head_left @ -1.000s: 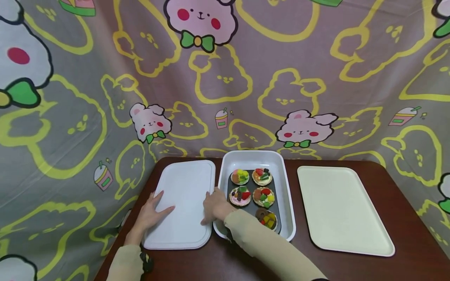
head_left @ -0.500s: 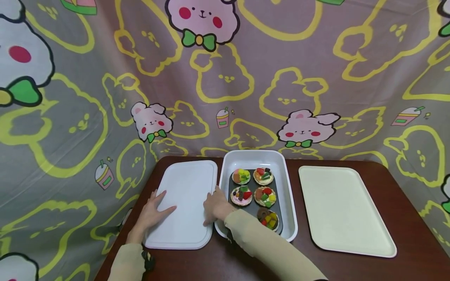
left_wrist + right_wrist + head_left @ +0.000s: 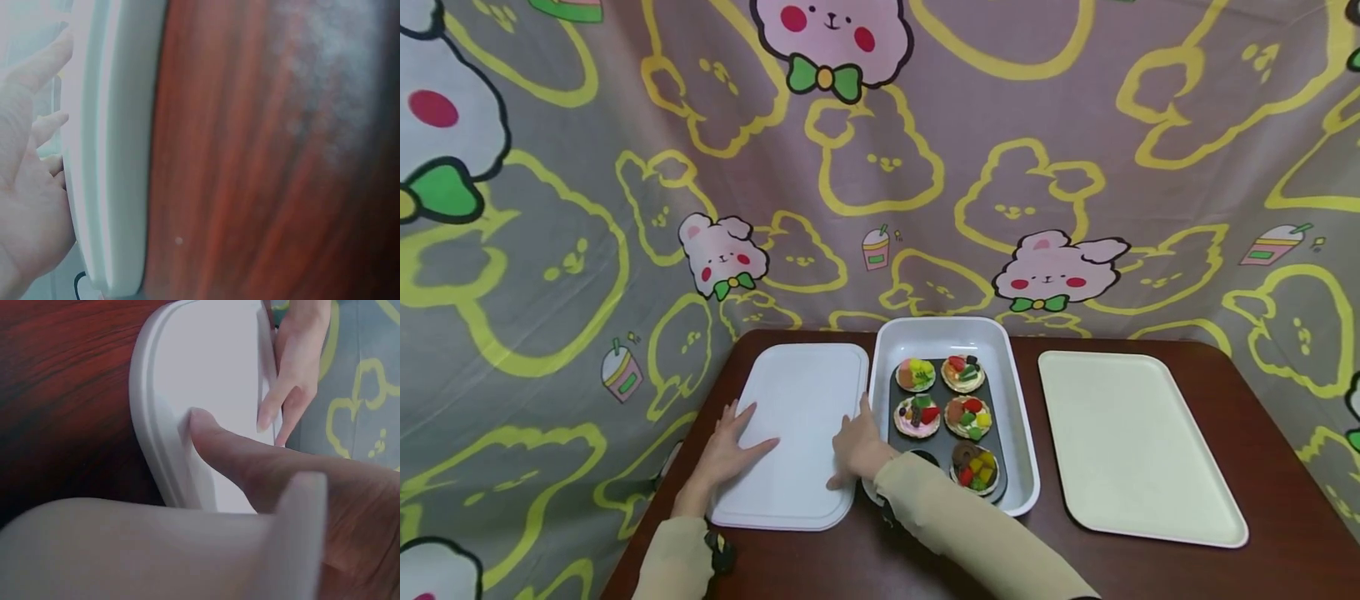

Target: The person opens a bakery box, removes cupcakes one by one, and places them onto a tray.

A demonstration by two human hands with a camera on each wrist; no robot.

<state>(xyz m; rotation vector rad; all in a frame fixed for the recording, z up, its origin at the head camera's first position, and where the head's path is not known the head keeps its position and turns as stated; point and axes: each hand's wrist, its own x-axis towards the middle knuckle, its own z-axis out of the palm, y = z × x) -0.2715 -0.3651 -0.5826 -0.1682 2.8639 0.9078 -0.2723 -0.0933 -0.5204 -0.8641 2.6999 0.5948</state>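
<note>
A white rectangular lid (image 3: 805,400) with rounded corners lies on the table. My left hand (image 3: 726,450) rests at its left edge, thumb spread over the top and fingers fairly straight along the side. At the right edge is my right hand (image 3: 857,446), in the narrow space between the lid and a white bin (image 3: 958,337). Its index finger points away from me, while its thumb (image 3: 219,440) touches the lid's top; the other fingers are hidden. Inside the bin sits a dark pan (image 3: 943,447) with several small tarts (image 3: 967,417) topped with fruit-like pieces.
To the right lies a cream tray (image 3: 1138,442). Partly behind my right forearm, a dark round well (image 3: 925,457) of the pan holds no visible tart. A patterned cloth (image 3: 887,158) hangs behind and beside the brown table (image 3: 820,567).
The lid has shifted slightly right toward the bin. My right index finger has straightened and the hand has lifted a little, uncovering the dark well. The left hand stays nearly in place.
</note>
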